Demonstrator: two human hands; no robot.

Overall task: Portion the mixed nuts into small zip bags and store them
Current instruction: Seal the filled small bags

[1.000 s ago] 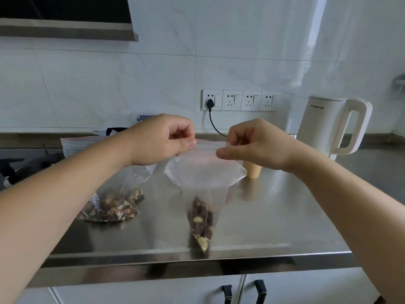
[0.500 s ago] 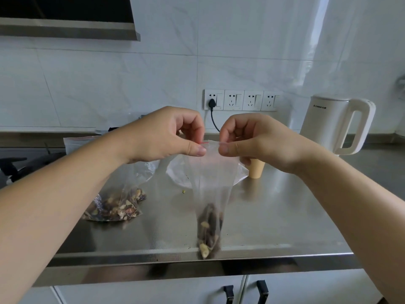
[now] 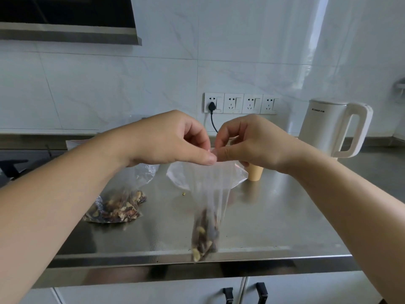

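Note:
A small clear zip bag point(image 3: 208, 194) hangs in the air above the steel counter point(image 3: 274, 216), with a clump of mixed nuts point(image 3: 205, 235) at its bottom. My left hand point(image 3: 173, 139) and my right hand point(image 3: 247, 142) pinch its top strip side by side, thumbs nearly touching at the middle. On the counter to the left lies a larger clear bag of mixed nuts point(image 3: 118, 207), its open top partly hidden behind my left forearm.
A beige paper cup point(image 3: 255, 173) stands behind my right hand. A white electric kettle point(image 3: 333, 128) is at the back right, under a row of wall sockets point(image 3: 240, 103). A single loose nut point(image 3: 184, 194) lies on the counter. Another clear bag point(image 3: 177, 176) lies behind the held one.
My hands have come together along the bag's top strip, from apart at its corners to nearly touching. The bag hangs narrower and has shifted slightly right.

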